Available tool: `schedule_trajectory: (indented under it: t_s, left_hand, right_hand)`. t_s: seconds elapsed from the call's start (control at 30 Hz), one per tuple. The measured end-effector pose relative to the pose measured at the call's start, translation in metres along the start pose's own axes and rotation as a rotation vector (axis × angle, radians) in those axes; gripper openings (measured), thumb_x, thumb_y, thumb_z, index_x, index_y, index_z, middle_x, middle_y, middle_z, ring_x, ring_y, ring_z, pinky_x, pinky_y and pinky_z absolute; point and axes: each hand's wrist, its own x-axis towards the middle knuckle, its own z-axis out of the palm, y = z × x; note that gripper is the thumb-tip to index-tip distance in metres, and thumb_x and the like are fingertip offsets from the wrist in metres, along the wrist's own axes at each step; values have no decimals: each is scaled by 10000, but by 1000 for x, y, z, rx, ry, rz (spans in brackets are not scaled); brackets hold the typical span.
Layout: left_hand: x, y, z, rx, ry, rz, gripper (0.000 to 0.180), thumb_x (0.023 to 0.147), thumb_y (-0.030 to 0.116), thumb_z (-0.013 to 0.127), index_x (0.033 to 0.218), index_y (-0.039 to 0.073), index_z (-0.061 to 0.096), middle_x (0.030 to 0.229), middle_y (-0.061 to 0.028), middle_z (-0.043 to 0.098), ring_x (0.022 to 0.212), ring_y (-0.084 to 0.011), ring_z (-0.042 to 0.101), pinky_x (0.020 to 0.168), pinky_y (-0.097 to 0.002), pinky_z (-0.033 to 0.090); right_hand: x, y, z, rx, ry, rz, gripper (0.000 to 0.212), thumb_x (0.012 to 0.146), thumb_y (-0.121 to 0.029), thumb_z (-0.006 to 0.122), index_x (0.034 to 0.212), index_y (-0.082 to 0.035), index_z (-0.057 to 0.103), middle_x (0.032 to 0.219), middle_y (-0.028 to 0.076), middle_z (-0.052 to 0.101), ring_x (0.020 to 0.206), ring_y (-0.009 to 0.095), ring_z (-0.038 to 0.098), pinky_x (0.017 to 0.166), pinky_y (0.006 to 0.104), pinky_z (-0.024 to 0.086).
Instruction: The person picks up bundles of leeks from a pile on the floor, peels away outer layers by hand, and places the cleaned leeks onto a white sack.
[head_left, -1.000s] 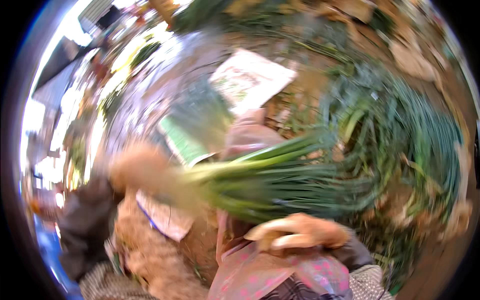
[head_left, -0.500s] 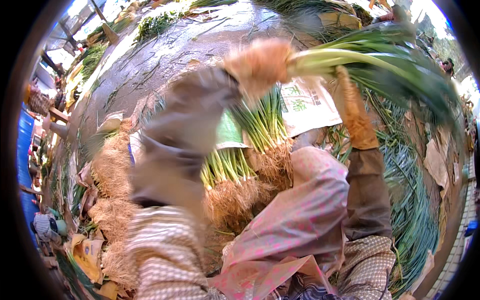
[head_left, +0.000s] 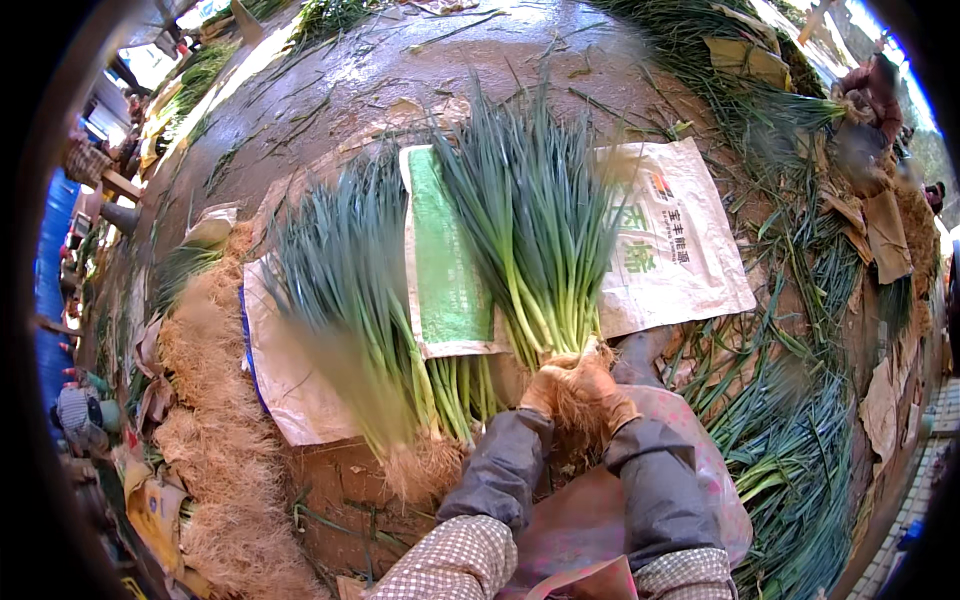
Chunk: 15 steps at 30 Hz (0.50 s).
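Note:
Both my gloved hands are low in the middle, closed round the root end of a bunch of green onions (head_left: 540, 250). My left hand (head_left: 543, 390) grips the left side of the pale stalks just above the roots. Against it, my right hand (head_left: 600, 388) holds the right side, its fingertips partly hidden among roots. The long dark leaves fan away from me across a green and white sack (head_left: 690, 240). To the left lies a second bunch of green onions (head_left: 350, 255), its brown roots (head_left: 420, 465) toward me, on a pale sheet (head_left: 305, 405).
A long row of root ends (head_left: 215, 420) runs along my left. Loose green leaves (head_left: 800, 480) pile up at my right. Beyond stretches wet ground (head_left: 400, 65) with scattered leaves. Another person (head_left: 882, 95) is at the far right, beside more onions. Pink-spotted plastic (head_left: 570, 530) covers my lap.
The bunch that my left hand held raised, leaves pointing right, has come down, leaves pointing away from me. Both hands have drawn back and now meet at the root end.

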Motion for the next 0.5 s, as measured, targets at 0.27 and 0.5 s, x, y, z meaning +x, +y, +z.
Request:
schedule_trajectory:
  t_s: [0.27,0.5]
  left_hand:
    - [23,-80,-10,39,407,365,758,893,655,352,1394,86,356,1319,-87,462,1196,-246,444,1021,-370,387]
    - [-45,-105,-38,341,929,135,838,876,729,283,1388,77,404,1326,-91,461,1143,-212,448,966,-271,398]
  right_hand:
    - [23,-37,-4,-940,-54,182,961,671,-582,708,1206,152,395,1065,255,559,1016,332,565,921,402,404]
    - [2,14,51,-836,130,-12,866,645,-448,722,1204,143,427,933,218,620,866,327,611,779,390,478]
